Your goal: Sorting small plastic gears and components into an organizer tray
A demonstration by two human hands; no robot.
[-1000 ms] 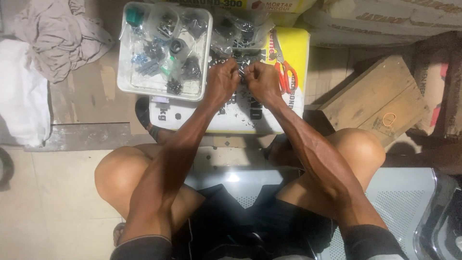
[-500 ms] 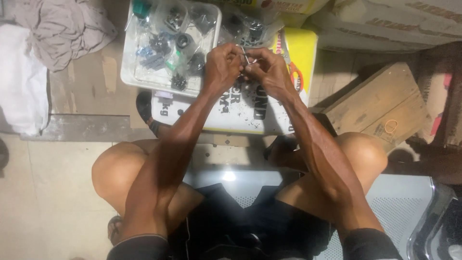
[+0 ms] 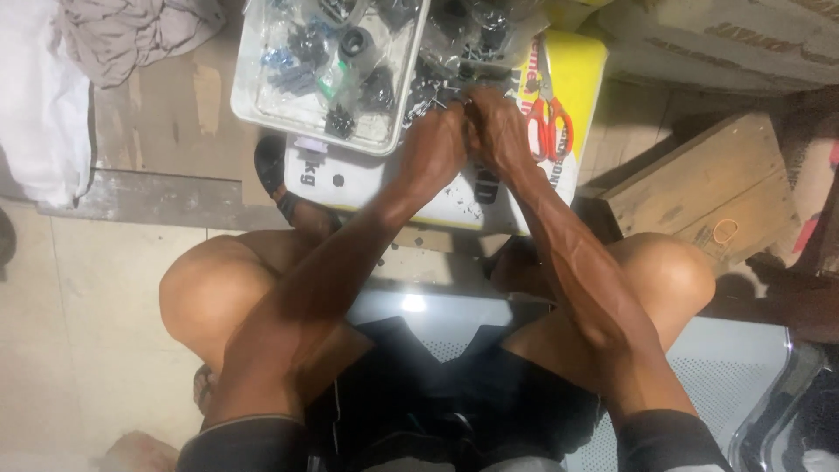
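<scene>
My left hand (image 3: pixel 434 144) and my right hand (image 3: pixel 498 131) are pressed together over a white and yellow box (image 3: pixel 577 79), fingers pinched around a small dark part (image 3: pixel 466 102) that is mostly hidden between them. Just beyond my hands lies a heap of small black parts in clear plastic (image 3: pixel 472 44). A white tray (image 3: pixel 262 114) holding several small black and grey parts in bags sits to the left of my hands. Orange-handled scissors (image 3: pixel 549 118) lie on the box right beside my right hand.
A wooden block (image 3: pixel 699 197) with an orange ring on it stands at the right. Crumpled cloth (image 3: pixel 131 35) and a white sheet (image 3: pixel 35 105) lie at the upper left. Cardboard boxes (image 3: pixel 717 44) fill the upper right. I sit on a perforated metal seat (image 3: pixel 734 376), knees apart.
My hands have stayed together over the box, working the small part, with the fingers shifting slightly. The view has drifted a little, so the tray now sits higher in frame.
</scene>
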